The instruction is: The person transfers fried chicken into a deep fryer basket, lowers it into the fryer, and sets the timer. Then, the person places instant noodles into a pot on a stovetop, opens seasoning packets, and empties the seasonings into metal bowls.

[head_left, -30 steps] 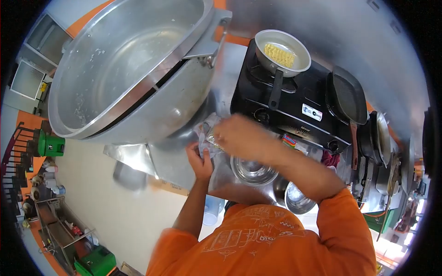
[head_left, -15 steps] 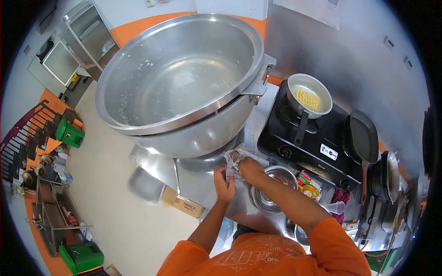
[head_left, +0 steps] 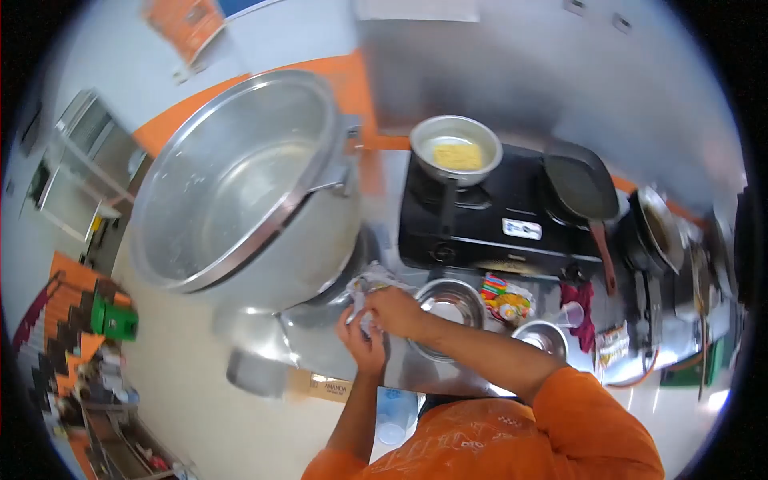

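Note:
Above the steel counter [head_left: 320,328], my left hand [head_left: 364,344] is closed on a crumpled, whitish plastic bag [head_left: 374,278] with some print on it. My right hand [head_left: 394,312] is closed at the same bag, close against the left; its fingertips are hidden, so whether they are inside the bag I cannot tell. Just right of my hands stands a steel bowl [head_left: 453,304], partly behind my right forearm. Beside it lies a colourful food packet [head_left: 506,299]. The large aluminium pot [head_left: 320,240] rises on the left.
A black gas stove [head_left: 496,216] carries a saucepan [head_left: 427,160] with a yellow noodle block [head_left: 458,157] and a dark grill pan [head_left: 580,184]. A smaller bowl [head_left: 552,334], a clear cup [head_left: 570,314] and a dark red cloth [head_left: 584,308] sit at the right. A cardboard box [head_left: 324,386] is below.
The view has swung right, so the pot and stove appear further left. Both hands stay together at the plastic bag. The picture is now blurrier.

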A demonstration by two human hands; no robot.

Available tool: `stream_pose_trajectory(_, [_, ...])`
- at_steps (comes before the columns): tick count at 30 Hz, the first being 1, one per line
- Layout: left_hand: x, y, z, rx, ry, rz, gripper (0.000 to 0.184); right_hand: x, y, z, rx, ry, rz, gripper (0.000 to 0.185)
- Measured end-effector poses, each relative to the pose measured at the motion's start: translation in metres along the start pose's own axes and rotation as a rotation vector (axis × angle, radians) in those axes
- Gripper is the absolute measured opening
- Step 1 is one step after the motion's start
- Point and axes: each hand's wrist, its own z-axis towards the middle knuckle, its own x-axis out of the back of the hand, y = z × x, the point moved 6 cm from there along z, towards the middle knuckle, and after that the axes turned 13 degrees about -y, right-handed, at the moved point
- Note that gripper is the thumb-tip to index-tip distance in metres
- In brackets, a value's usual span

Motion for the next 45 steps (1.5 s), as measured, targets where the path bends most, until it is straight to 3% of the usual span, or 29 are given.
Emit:
stream_pose_trajectory(3, [0.003,0.008,0.000,0.030,-0.037,0.038,0.034,0.005,-0.014,-0.008,-0.016,0.072,0.074,0.016])
stream_pose_trajectory(7, [0.007,0.010,0.007,0.031,-0.009,0.011,0.025,0.012,-0.018,-0.013,-0.054,0.037,0.043,0.015])
stream_pose_trajectory(14, [0.007,0.009,0.025,0.022,-0.033,-0.023,0.011,0.035,-0.024,-0.030,-0.047,0.183,0.087,0.020])
stream_pose_trajectory(18, [0.002,-0.017,0.027,0.098,-0.081,-0.043,0.012,0.041,-0.028,-0.037,-0.085,0.195,0.039,0.022])
stream_pose_trajectory(24, [0.005,-0.003,0.031,-0.004,-0.191,0.139,0.027,0.041,-0.029,-0.064,-0.068,0.273,0.089,0.025])
stream_pose_trajectory(26, [0.003,0.008,0.028,0.205,-0.262,-0.246,0.035,0.036,-0.025,-0.070,-0.084,0.277,0.182,0.027])
stream_pose_trajectory(33, [0.017,0.038,-0.012,0.252,-0.389,-0.176,0.022,0.038,-0.043,-0.124,-0.065,0.263,0.200,0.028])
stream_pose_trajectory(38, [0.031,0.098,-0.055,0.192,-0.274,-0.269,0.019,0.032,-0.056,-0.176,0.048,0.226,0.288,0.030])
stream_pose_trajectory(40, [0.035,0.125,-0.072,0.185,-0.322,-0.287,0.019,0.026,-0.060,-0.209,0.086,0.179,0.370,0.035])
stream_pose_trajectory(42, [0.046,0.155,-0.090,0.215,-0.252,-0.240,0.019,0.035,-0.063,-0.270,0.088,0.286,0.400,0.037])
stream_pose_trajectory(44, [0.050,0.243,-0.104,0.251,-0.128,-0.287,0.010,0.029,-0.049,-0.338,0.191,0.321,0.380,0.039])
stream_pose_trajectory(45, [0.053,0.287,-0.110,0.033,-0.151,-0.421,0.011,0.030,-0.038,-0.376,0.204,0.289,0.386,0.038])
